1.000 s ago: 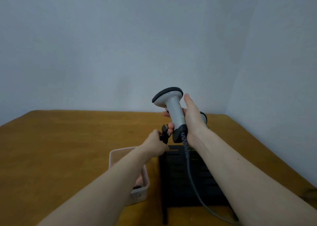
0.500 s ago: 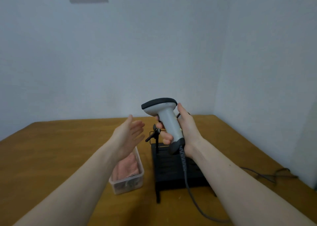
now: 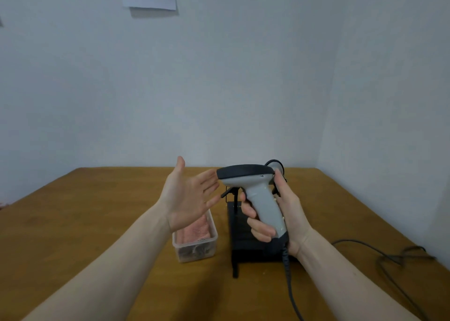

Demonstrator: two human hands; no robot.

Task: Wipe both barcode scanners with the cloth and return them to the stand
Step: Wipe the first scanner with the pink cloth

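The right hand [image 3: 282, 213] grasps the grey barcode scanner [image 3: 255, 189] by its handle, fingers wrapped around it, with the dark head pointing to the left. The left hand [image 3: 190, 196] is released, palm up and fingers straight, just beside the scanner head and holding nothing. Below the left hand stands a clear container [image 3: 194, 245] with the pink cloth [image 3: 194, 230] inside. Behind and below the right hand is the black stand [image 3: 246, 242], and a second scanner [image 3: 277, 167] shows partly behind the thumb.
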